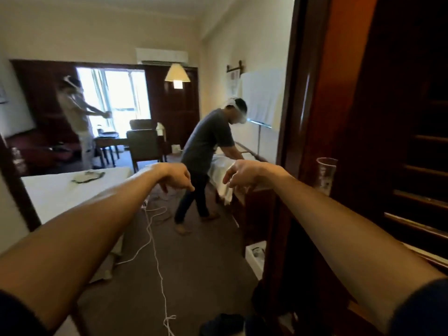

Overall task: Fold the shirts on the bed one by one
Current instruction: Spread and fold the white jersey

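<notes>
Head view: our two arms reach forward at chest height. Left hand (178,177): fingers loosely curled, drooping, grasping nothing. Right hand (244,175): the same, released and empty. Bed (55,192), white sheet, at left; one crumpled greenish shirt (87,177) lies on its far part, well apart from both hands. White cable (155,241) trails over the brown carpet between bed and wooden cabinet (363,141). Person in grey shirt (208,151) bends over a second bed (225,170) at right. Another person (77,117) stands near the window (114,98).
</notes>
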### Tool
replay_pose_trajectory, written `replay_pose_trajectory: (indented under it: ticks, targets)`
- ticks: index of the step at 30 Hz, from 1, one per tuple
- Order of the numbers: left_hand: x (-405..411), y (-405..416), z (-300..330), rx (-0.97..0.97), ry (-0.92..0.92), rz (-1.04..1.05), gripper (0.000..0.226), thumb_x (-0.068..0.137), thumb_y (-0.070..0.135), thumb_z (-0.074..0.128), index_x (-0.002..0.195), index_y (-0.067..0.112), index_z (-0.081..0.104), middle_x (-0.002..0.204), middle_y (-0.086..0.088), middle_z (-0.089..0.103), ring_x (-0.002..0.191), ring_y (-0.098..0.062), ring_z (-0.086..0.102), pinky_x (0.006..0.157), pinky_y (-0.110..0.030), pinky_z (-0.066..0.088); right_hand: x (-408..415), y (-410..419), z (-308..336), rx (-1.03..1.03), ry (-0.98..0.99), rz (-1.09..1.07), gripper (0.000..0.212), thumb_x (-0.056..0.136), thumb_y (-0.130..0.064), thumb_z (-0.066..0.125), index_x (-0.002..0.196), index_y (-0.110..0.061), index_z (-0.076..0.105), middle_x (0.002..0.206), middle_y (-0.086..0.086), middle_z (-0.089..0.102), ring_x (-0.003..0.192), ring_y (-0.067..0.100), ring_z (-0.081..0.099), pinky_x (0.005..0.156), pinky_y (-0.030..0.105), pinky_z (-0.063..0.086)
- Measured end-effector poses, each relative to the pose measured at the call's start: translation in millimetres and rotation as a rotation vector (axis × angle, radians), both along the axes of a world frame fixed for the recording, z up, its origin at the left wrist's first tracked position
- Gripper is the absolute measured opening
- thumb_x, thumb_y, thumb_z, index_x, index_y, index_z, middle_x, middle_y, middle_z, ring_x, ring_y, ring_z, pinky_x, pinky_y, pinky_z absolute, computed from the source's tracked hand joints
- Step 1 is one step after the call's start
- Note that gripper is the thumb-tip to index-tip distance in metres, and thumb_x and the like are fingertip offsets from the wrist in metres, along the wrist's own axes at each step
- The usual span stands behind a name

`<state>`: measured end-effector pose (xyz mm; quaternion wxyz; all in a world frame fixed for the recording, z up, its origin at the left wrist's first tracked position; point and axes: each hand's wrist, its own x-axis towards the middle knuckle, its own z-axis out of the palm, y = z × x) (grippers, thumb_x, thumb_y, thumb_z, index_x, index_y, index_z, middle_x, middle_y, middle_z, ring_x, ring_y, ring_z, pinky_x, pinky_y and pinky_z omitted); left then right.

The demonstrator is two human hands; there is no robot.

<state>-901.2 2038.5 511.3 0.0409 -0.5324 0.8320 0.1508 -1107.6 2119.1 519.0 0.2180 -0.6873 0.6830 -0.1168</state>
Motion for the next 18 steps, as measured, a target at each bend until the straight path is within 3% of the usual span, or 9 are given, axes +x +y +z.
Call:
replay_pose_trajectory:
  ticks: [3,7,12,18]
  targets:
    - [28.7,-49.3,4.0,-0.275,-0.152,0.051,0.032,0.091,0.036,0.069,0.113,0.013,0.071,0.117,-0.008,0.068,0.108,-0.025,0.062,0.090,-0.033,0.048,-6.1,-75.4,2.1,0.023,0.127,0.056,0.026,0.094,-0.016,0.060,0.113,-0.032,0.067,0.117,0.002,0.062,0.093,0.013,0.062,0.076,0.030,0.057]
    - [59.9,-127.4,23.3,-0.311,-0.123,0.114,0.047,0.092,0.039,0.068,0.131,0.013,0.060,0.137,-0.007,0.056,0.124,-0.024,0.052,0.104,-0.034,0.042,-34.7,-182.6,16.3,-0.034,0.125,-0.002,0.027,0.094,-0.017,0.061,0.117,-0.030,0.065,0.111,0.000,0.062,0.098,0.016,0.063,0.081,0.037,0.058]
    - [78.2,-232.1,46.2,-0.351,-0.112,0.153,0.050,0.093,0.039,0.067,0.134,0.012,0.058,0.134,-0.008,0.058,0.119,-0.023,0.056,0.101,-0.034,0.045,-21.7,-308.5,28.9,-0.144,0.197,0.060,0.031,0.094,-0.016,0.060,0.122,-0.028,0.064,0.123,0.002,0.060,0.108,0.023,0.059,0.092,0.042,0.056]
    - [96.1,-360.6,43.5,-0.362,-0.055,0.184,0.049,0.092,0.041,0.066,0.133,0.014,0.059,0.135,-0.005,0.058,0.119,-0.023,0.055,0.099,-0.033,0.045,15.3,-454.1,40.4,-0.185,0.204,0.190,0.028,0.094,-0.015,0.060,0.119,-0.027,0.065,0.117,0.002,0.060,0.102,0.023,0.061,0.084,0.038,0.059]
